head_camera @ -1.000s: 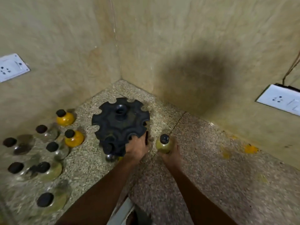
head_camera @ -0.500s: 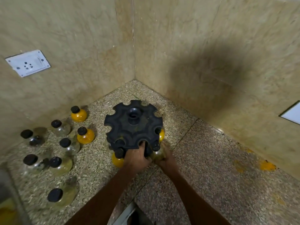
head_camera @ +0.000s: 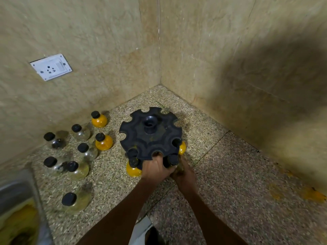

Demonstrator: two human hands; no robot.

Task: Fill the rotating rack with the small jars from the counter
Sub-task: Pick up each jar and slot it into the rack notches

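Note:
The black notched rotating rack [head_camera: 150,133] stands in the counter corner. My left hand [head_camera: 155,167] grips its near rim. My right hand [head_camera: 184,174] sits just right of it, closed around a pale jar with a black cap [head_camera: 173,159] pushed into a near slot; the jar's body is mostly hidden. Two yellow jars hang in the rack, one at the near left [head_camera: 133,167] and one at the right [head_camera: 182,147]. Several loose black-capped jars stand left of the rack, among them two orange ones [head_camera: 99,120] [head_camera: 104,143] and clear ones [head_camera: 80,132] [head_camera: 87,152].
A steel sink [head_camera: 19,200] fills the lower left corner. Tiled walls meet just behind the rack, with a white socket plate [head_camera: 51,67] on the left wall. Orange stains [head_camera: 313,195] mark the speckled counter [head_camera: 238,183] at the right.
My right hand carried the pale jar from the counter leftwards into a near slot of the rack. My left hand stayed on the rack's rim. The camera view tilted and shifted.

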